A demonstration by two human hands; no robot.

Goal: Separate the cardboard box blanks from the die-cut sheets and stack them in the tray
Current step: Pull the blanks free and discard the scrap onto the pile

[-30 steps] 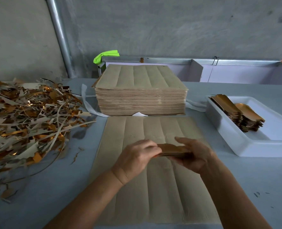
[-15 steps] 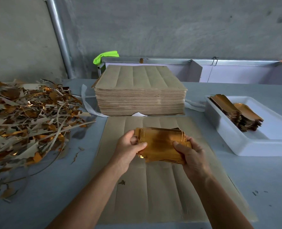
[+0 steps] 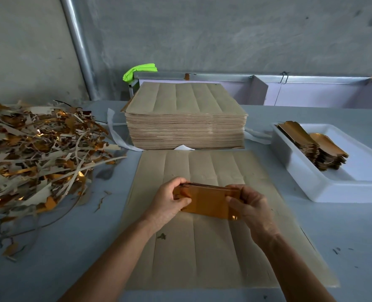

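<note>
Head view: white plastic tray is sitting to the right of both hands, so right hand is nearer it. Left hand and right hand are each gripping an end of a thin stack of gold foil cardboard box blanks, fingers curled round it, held above the flat brown die-cut sheet on the tabletop. Stack's long axis is running left-right; blanks are looking glossy, edges roughly squared.
</note>
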